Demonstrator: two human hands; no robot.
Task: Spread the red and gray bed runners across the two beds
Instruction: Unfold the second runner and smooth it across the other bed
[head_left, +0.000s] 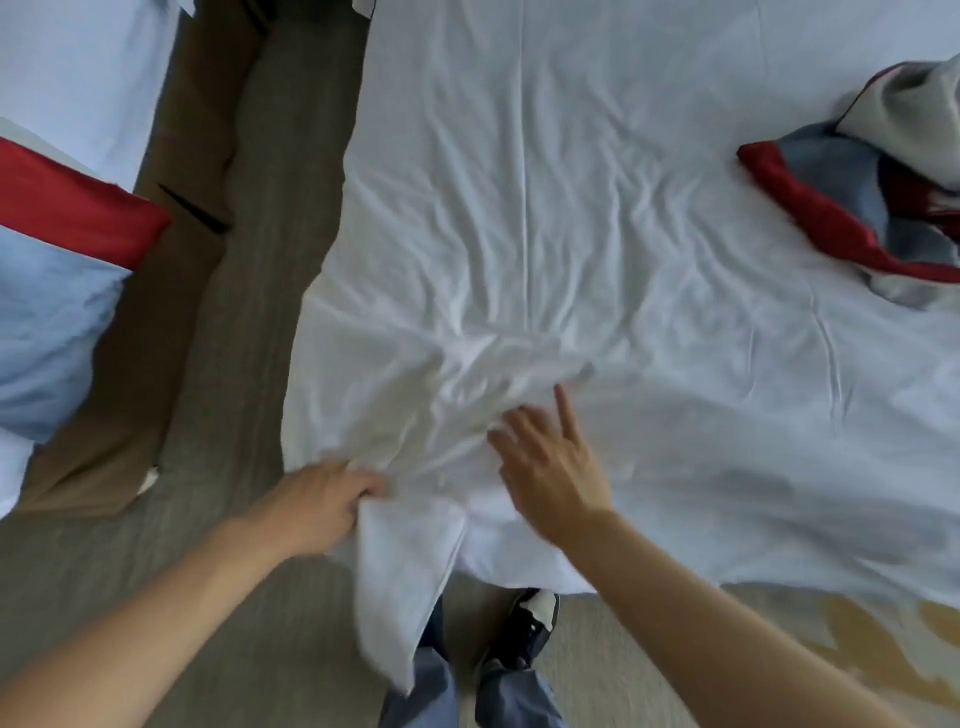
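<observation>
white sheet (597, 234) wrinkles under my flat, unclenched right hand (550, 467) while my left hand (317, 504) grips its bunched corner. crumpled red and gray runner (841, 208) lies far right; another, seemingly spread, crosses the left bed (78, 67) beyond the carpet aisle (249, 338).

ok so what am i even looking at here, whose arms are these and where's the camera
The single picture comes from a wide-angle camera worn on a person's head, looking down, so the arms are that person's own. There is no machine here. The left hand grips a bunched corner of the white sheet at the foot of the near bed. The right hand lies open, fingers spread, on the wrinkled sheet. On that bed's right side sits a crumpled red and gray bed runner, not yet spread. A second runner already lies across the other bed at the left. Below, you see the person's shoe on the carpet.
</observation>
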